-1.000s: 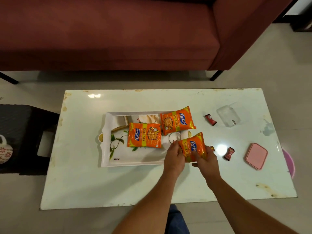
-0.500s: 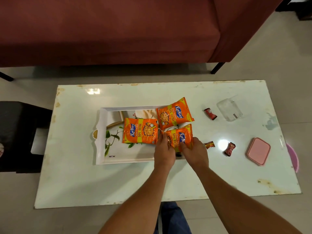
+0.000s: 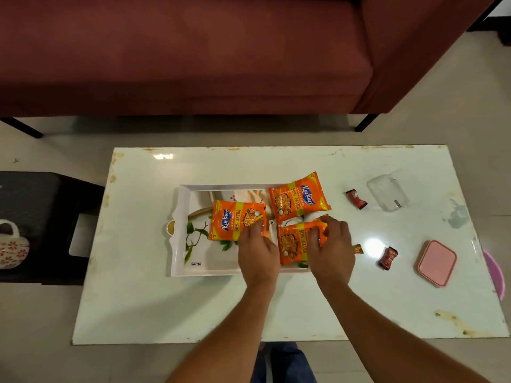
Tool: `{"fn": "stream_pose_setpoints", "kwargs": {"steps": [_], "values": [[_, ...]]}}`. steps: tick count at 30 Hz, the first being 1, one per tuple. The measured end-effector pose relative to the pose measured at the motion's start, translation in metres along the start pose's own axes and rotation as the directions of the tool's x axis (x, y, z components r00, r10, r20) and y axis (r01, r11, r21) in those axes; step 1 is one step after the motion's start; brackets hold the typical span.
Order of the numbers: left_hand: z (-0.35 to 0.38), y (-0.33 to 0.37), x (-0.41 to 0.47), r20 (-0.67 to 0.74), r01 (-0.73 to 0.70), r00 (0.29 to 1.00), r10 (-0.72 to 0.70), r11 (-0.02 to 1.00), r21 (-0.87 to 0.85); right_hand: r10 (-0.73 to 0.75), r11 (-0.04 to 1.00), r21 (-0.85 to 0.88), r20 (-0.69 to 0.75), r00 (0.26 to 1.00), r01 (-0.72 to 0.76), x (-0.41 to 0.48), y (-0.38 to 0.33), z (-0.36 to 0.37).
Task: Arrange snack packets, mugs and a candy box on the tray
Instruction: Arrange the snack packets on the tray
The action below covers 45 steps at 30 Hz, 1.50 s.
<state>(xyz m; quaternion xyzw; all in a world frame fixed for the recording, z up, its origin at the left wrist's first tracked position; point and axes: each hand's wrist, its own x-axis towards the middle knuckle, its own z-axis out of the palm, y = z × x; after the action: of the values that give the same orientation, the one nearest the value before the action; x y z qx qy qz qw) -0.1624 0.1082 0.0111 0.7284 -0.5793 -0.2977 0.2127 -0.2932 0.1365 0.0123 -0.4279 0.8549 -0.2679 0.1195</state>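
Now right hand (image 3: 330, 246) pinches third packet (image 3: 294, 243) on tray (image 3: 177, 244); left hand (image 3: 257, 251) flat, open; packet could slide off edge.

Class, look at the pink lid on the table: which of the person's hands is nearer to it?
Right. The right hand rests on a snack packet, left of the pink lid; the left hand lies farther left.

Three orange snack packets (image 3: 239, 221) (image 3: 298, 199) (image 3: 294, 243), three wrapped candies (image 3: 356, 199) (image 3: 387, 257) (image 3: 358, 248), one tray (image 3: 177, 244), one clear box (image 3: 388, 192), one pink lid (image 3: 437, 263), one mug (image 3: 11, 247).
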Motion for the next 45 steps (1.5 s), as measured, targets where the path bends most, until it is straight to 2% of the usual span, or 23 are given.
{"fn": "stream_pose_setpoints", "kwargs": {"steps": [2,4,5,7,8,10,14,19,21,24,26,29,31,34,40,45], "values": [[-0.015,-0.007,0.021,-0.106,0.041,0.993,-0.044,0.998,-0.037,-0.055,0.998,0.015,0.077,0.996,0.054,0.002,-0.025,0.011],[-0.027,-0.017,0.041,-0.159,0.093,0.982,-0.101,0.994,-0.055,0.016,1.000,0.013,0.224,0.975,-0.019,0.005,-0.045,0.027],[-0.032,-0.024,0.050,-0.172,0.128,0.976,-0.134,0.991,-0.046,0.094,0.995,-0.011,0.334,0.938,-0.095,0.006,-0.053,0.037],[-0.037,-0.040,0.064,-0.167,0.200,0.965,-0.200,0.980,-0.017,0.213,0.976,-0.090,0.531,0.820,-0.196,0.007,-0.064,0.055],[-0.038,-0.049,0.071,-0.144,0.230,0.963,-0.229,0.973,-0.006,0.242,0.969,-0.115,0.585,0.774,-0.217,0.007,-0.067,0.065],[-0.037,-0.065,0.081,-0.059,0.266,0.962,-0.265,0.964,0.020,0.277,0.958,-0.119,0.628,0.728,-0.262,0.008,-0.073,0.079],[-0.036,-0.079,0.090,0.093,0.252,0.962,-0.257,0.966,0.063,0.323,0.935,-0.095,0.623,0.713,-0.342,0.012,-0.073,0.092],[-0.035,-0.079,0.082,0.148,0.247,0.955,-0.255,0.966,0.070,0.213,0.952,0.064,0.567,0.796,-0.301,0.010,-0.071,0.081],[-0.031,-0.070,0.074,0.196,0.268,0.943,-0.268,0.963,0.023,0.160,0.935,0.176,0.563,0.811,-0.307,0.012,-0.068,0.069],[-0.021,-0.052,0.063,0.253,0.258,0.938,-0.237,0.965,-0.053,0.159,0.874,0.312,0.541,0.826,-0.373,0.022,-0.058,0.045],[-0.014,-0.038,0.054,0.277,0.208,0.945,-0.176,0.974,-0.093,0.175,0.856,0.350,0.494,0.851,-0.380,0.032,-0.047,0.029],[-0.004,-0.020,0.040,0.291,0.154,0.951,-0.105,0.977,-0.150,0.221,0.799,0.390,0.518,0.827,-0.458,0.041,-0.030,0.013],[0.002,-0.011,0.033,0.316,0.120,0.946,-0.068,0.982,-0.146,0.240,0.794,0.376,0.527,0.815,-0.477,0.044,-0.019,0.008],[0.010,-0.006,0.030,0.346,0.035,0.938,-0.003,0.996,-0.086,0.264,0.852,0.285,0.489,0.831,-0.439,0.044,-0.008,0.008],[0.021,-0.006,0.029,0.395,0.002,0.919,0.000,1.000,-0.006,0.173,0.957,0.137,0.440,0.881,-0.256,0.045,0.000,0.017],[0.027,-0.007,0.027,0.406,-0.037,0.914,0.009,0.997,0.063,0.167,0.973,0.081,0.398,0.902,-0.216,0.039,0.002,0.021]]}}
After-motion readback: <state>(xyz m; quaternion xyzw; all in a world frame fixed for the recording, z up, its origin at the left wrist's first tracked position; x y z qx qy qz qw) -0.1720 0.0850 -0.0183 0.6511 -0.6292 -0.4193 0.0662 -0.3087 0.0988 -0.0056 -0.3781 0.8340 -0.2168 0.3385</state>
